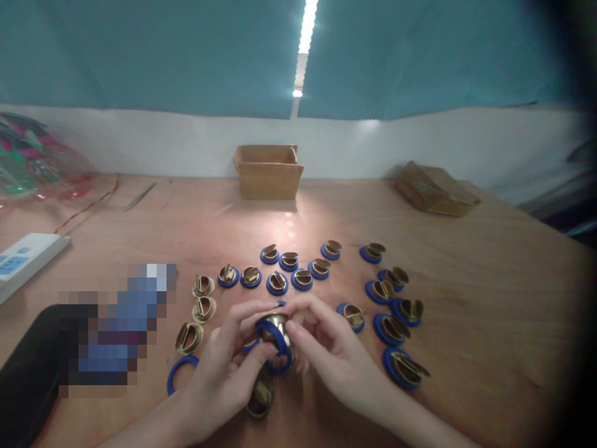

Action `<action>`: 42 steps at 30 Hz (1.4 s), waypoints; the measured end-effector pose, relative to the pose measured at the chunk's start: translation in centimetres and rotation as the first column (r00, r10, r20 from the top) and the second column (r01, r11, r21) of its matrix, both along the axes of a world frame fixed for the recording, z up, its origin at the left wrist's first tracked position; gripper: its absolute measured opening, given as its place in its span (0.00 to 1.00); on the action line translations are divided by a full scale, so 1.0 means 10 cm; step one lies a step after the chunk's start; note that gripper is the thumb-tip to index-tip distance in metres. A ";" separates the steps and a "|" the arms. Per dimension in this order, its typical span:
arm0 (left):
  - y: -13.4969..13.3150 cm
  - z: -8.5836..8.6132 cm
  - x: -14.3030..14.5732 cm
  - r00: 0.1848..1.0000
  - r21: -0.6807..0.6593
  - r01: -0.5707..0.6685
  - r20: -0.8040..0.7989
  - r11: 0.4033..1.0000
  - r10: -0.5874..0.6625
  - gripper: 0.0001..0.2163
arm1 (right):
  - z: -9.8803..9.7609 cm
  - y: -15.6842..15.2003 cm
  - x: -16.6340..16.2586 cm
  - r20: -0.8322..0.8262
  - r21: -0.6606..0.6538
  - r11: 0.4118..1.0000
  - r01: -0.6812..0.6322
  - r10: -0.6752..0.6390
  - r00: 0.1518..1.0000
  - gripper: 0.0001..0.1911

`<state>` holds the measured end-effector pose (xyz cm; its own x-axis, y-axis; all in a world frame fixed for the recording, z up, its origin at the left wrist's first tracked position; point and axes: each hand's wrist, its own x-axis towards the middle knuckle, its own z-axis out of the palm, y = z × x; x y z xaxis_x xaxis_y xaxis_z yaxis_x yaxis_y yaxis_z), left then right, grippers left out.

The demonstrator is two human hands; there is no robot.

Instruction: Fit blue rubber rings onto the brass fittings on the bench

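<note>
My left hand (228, 367) and my right hand (333, 351) meet over the near middle of the wooden table (489, 298). Together they pinch a round brass piece (276, 325) with a blue ring (272, 331) half stretched around it. A second blue ring (281, 365) shows just under the fingers. Another brass piece (261, 393) lies below my left thumb. A loose blue ring (181, 372) rests left of my left hand. Several bare brass pieces (204, 297) lie to the left. Several ringed ones (303, 279) arc beyond the hands and down the right side.
A small open cardboard box (268, 171) stands at the back middle, a flattened one (433, 188) at the back right. A white power strip (25, 261), a cable and tweezers (138, 196) lie at the left. A black object (28, 373) sits at the near left.
</note>
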<state>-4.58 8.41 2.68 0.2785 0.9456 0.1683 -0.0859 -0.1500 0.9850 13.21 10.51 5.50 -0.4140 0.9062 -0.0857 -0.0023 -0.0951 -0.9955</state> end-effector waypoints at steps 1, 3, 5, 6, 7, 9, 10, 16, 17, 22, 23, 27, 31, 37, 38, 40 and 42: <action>-0.01 0.00 0.00 1.000 -0.001 0.001 0.021 1.000 -0.001 0.20 | 0.00 0.01 0.00 -0.011 -0.009 1.000 -0.007 0.007 1.000 0.06; -0.01 0.00 0.00 0.999 -0.016 0.001 0.043 1.000 -0.001 0.16 | 0.00 0.04 0.00 -0.041 -0.023 1.000 -0.015 0.014 0.999 0.09; -0.01 0.01 0.00 0.999 -0.039 -0.006 0.046 0.999 0.007 0.12 | 0.01 0.06 0.01 -0.067 -0.060 0.997 -0.055 0.051 0.996 0.12; 0.00 0.02 -0.01 0.999 -0.047 -0.013 0.042 0.999 0.015 0.11 | 0.02 0.07 0.02 -0.076 -0.087 0.992 -0.087 0.080 0.994 0.14; 0.01 0.03 -0.01 0.999 -0.047 -0.025 0.033 0.999 0.026 0.09 | 0.02 0.07 0.02 -0.083 -0.114 0.986 -0.119 0.110 0.990 0.15; 0.04 0.05 -0.02 0.998 -0.029 -0.062 0.008 0.998 0.062 0.07 | 0.03 0.07 0.03 -0.096 -0.155 0.975 -0.158 0.145 0.985 0.17; 0.05 0.06 -0.02 0.996 -0.016 -0.084 -0.007 0.996 0.084 0.06 | 0.03 0.07 0.04 -0.102 -0.167 0.972 -0.163 0.148 0.984 0.17; 0.09 0.13 -0.05 0.964 0.101 -0.197 -0.160 0.975 0.211 0.05 | 0.05 0.09 0.04 -0.095 -0.144 0.989 -0.042 0.029 0.995 0.17; 0.10 0.14 -0.06 0.950 0.127 -0.201 -0.215 0.971 0.225 0.05 | 0.06 0.10 0.05 -0.073 -0.140 0.990 -0.001 -0.010 0.997 0.17; 0.12 0.17 -0.06 0.865 0.237 -0.104 -0.458 0.966 0.205 0.10 | 0.06 0.14 0.07 -0.022 -0.110 0.984 0.142 -0.145 0.989 0.16; 0.12 0.17 -0.06 0.858 0.248 -0.093 -0.472 0.964 0.204 0.11 | 0.06 0.14 0.07 -0.024 -0.108 0.983 0.147 -0.150 0.988 0.15; 0.10 0.12 -0.05 0.852 0.257 -0.084 -0.483 0.963 0.203 0.13 | 0.06 0.11 0.03 -0.033 -0.085 0.990 0.112 -0.115 0.993 0.16; 0.08 0.09 -0.07 0.855 0.196 -0.040 -0.500 0.980 0.135 0.16 | 0.03 0.05 -0.01 -0.006 -0.022 0.998 0.059 -0.059 0.998 0.15; 0.07 0.14 -0.07 0.910 0.027 -0.016 -0.413 0.999 0.026 0.13 | -0.08 -0.03 0.00 0.257 0.190 0.980 -0.059 0.009 0.966 0.13; 0.08 0.14 -0.07 0.923 0.007 -0.017 -0.384 1.000 0.018 0.12 | -0.09 -0.04 0.00 0.304 0.264 0.961 -0.080 -0.004 0.953 0.14; 0.07 0.13 -0.05 0.945 -0.024 -0.019 -0.326 1.000 0.010 0.11 | -0.12 -0.04 0.01 0.366 0.400 0.910 -0.112 -0.046 0.930 0.15; 0.07 0.11 -0.04 0.959 -0.039 -0.029 -0.284 0.999 0.017 0.11 | -0.12 -0.03 0.01 0.394 0.476 0.869 -0.138 -0.070 0.917 0.15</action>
